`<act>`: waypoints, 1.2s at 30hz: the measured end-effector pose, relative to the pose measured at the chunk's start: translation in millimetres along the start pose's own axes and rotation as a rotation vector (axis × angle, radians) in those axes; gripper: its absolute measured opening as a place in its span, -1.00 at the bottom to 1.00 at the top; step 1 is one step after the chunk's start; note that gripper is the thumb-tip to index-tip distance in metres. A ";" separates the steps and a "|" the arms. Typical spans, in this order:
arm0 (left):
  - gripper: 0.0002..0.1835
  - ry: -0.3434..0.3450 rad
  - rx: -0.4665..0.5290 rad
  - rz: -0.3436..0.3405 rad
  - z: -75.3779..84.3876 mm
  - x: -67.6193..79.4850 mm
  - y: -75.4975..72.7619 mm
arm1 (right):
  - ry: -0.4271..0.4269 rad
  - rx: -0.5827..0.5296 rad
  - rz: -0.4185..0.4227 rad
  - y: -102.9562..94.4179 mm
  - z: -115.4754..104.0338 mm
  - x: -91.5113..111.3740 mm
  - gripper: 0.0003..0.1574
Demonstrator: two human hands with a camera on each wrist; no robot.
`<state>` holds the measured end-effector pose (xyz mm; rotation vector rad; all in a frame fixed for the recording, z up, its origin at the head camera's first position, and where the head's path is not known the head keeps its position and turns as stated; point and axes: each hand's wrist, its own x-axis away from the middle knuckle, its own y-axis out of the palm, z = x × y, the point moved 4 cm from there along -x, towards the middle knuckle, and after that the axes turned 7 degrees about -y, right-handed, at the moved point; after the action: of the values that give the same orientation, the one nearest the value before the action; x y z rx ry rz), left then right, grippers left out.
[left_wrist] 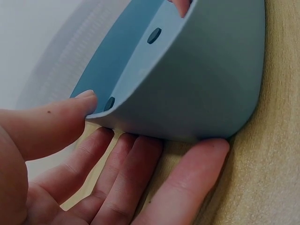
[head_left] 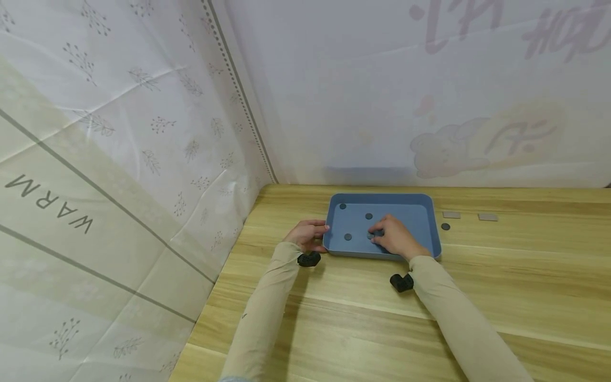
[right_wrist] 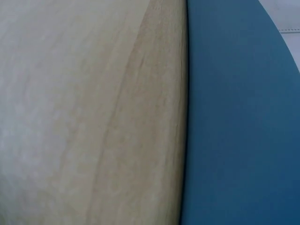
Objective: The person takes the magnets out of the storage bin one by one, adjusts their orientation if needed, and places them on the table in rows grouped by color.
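Observation:
A shallow blue rectangular tray (head_left: 382,198) lies on the wooden table, with several small dark discs (head_left: 348,237) spread over its floor. At the tray's left end, my left hand (head_left: 307,234) grips the wall. The left wrist view shows that thumb (left_wrist: 86,102) at the rim and the other fingers (left_wrist: 197,161) against the outside. My right hand (head_left: 396,237) reaches over the front wall and pinches a dark disc (head_left: 370,235) low over the tray floor; its fingers partly hide the disc. In the right wrist view only the tray's blue side (right_wrist: 239,117) and the wood appear.
Right of the tray, another dark disc (head_left: 445,226) and two small grey rectangular pieces (head_left: 451,215) lie on the wooden table (head_left: 343,329). Printed cloth (head_left: 157,127) hangs along the left and back edges. A black wrist camera (head_left: 402,283) sits by each sleeve.

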<state>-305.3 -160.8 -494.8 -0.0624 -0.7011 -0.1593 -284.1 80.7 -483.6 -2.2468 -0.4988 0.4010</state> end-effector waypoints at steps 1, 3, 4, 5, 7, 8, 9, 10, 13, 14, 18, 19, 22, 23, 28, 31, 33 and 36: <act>-0.46 0.001 -0.005 0.000 0.0 0.6 0.0 | -0.001 0.002 -0.001 0.1 0.1 -0.1 -0.70; -0.47 0.003 -0.010 -0.001 0.0 1.6 0.1 | -0.002 0.009 -0.001 0.1 0.3 -0.5 -0.70; -0.47 0.000 -0.007 -0.003 0.1 2.0 0.3 | -0.007 0.013 0.000 0.2 0.0 -0.9 -0.71; -0.47 0.002 -0.008 -0.002 0.3 2.4 0.4 | -0.008 0.014 0.002 0.4 0.3 -1.2 -0.71; -0.48 0.003 -0.010 -0.004 0.5 3.1 0.5 | -0.015 0.013 0.008 1.0 0.8 -1.8 -0.72; -0.48 0.003 -0.011 -0.005 0.7 3.3 0.8 | -0.020 0.014 0.013 1.1 0.9 -1.9 -0.73; -0.48 0.001 -0.013 -0.006 0.6 3.5 0.8 | -0.024 0.013 0.018 1.2 0.9 -2.0 -0.74; -0.48 0.000 -0.016 -0.007 0.6 3.7 0.9 | -0.026 0.013 0.023 1.4 1.1 -2.0 -0.75; -0.47 -0.001 -0.020 -0.009 0.6 4.1 1.4 | -0.030 0.019 0.032 1.2 1.7 -1.4 -0.77; -0.47 0.001 -0.020 -0.007 0.6 4.3 1.6 | -0.027 0.019 0.032 1.1 2.0 -1.4 -0.78; -0.47 0.002 -0.013 0.000 0.9 5.1 1.9 | -0.015 0.009 0.029 0.7 3.0 -1.5 -0.80; -0.47 0.000 -0.012 0.001 1.0 5.0 1.8 | -0.012 0.005 0.029 0.6 3.2 -1.5 -0.80; -0.47 -0.003 -0.009 0.003 1.1 4.3 1.7 | 0.003 -0.005 0.028 0.7 3.7 -1.3 -0.82; -0.47 -0.004 -0.007 0.003 1.1 4.0 1.4 | 0.008 -0.010 0.028 0.7 3.8 -1.1 -0.82; -0.47 -0.005 0.003 0.004 0.0 2.1 0.6 | 0.010 -0.024 0.029 1.6 5.1 -1.3 -0.85; -0.47 -0.004 0.005 0.005 -0.2 2.2 0.6 | 0.013 -0.034 0.028 1.7 5.4 -1.1 -0.86; -0.47 -0.002 0.002 0.005 0.0 3.2 0.9 | 0.012 -0.033 0.025 1.6 5.2 -0.8 -0.87; -0.49 0.006 -0.014 0.013 0.6 5.5 0.8 | 0.009 -0.028 0.028 1.4 5.4 -0.2 -0.87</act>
<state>-301.4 -160.7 -490.7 -0.0797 -0.6939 -0.1514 -286.2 83.1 -488.1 -2.2835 -0.4715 0.4007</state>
